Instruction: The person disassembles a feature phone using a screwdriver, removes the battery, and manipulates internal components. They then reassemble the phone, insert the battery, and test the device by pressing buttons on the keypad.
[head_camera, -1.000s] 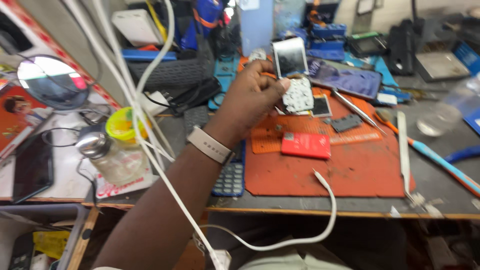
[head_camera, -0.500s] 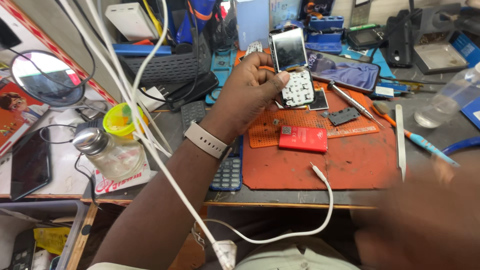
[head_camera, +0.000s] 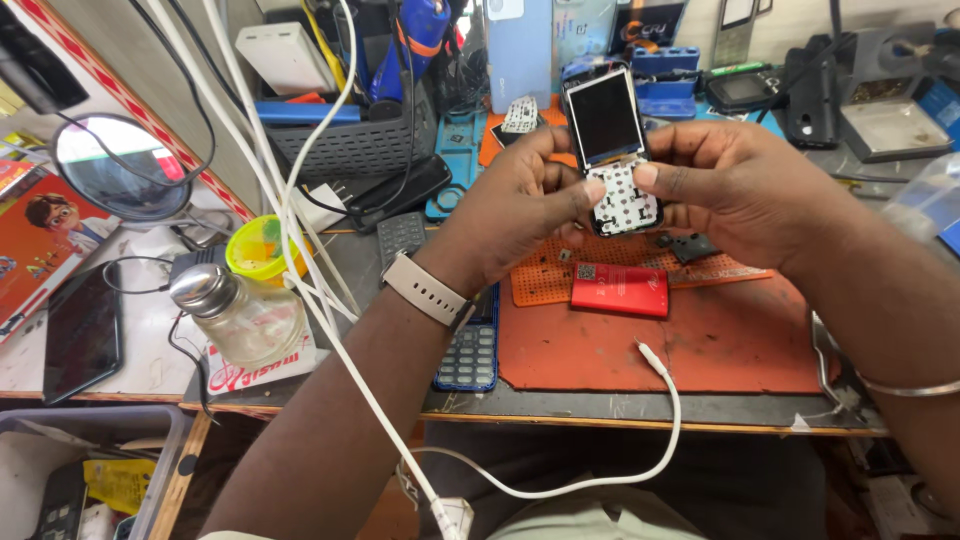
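1. Half a second ago the small keypad phone (head_camera: 612, 150) was being held by the left hand (head_camera: 520, 205) alone, low over the orange mat (head_camera: 690, 340); now it is being held by both hands, the right hand (head_camera: 735, 190) having been brought in from the lower right, where it was only a blur.
2. The phone is being kept raised above the far edge of the mat, nearer the camera than before. It is being pinched at its lower half, the left thumb being pressed against the left edge of the white keypad and the right thumb against the right edge, with the other fingers curled behind.
3. The phone's long axis is being held nearly upright in the view, tilted slightly left at the top — the dark screen is pointing away from the person and the bared keypad toward them, with the face turned to the camera.
4. On the mat, just below the hands, a flat red battery (head_camera: 620, 289) is lying, and a white cable (head_camera: 640, 440) end is resting nearer the table edge.
5. Tools and cables are being kept in a grey mesh basket (head_camera: 350, 140) at the back left. A glass bottle (head_camera: 240, 315) with a metal cap is standing at the left — whether it holds liquid cannot be told.
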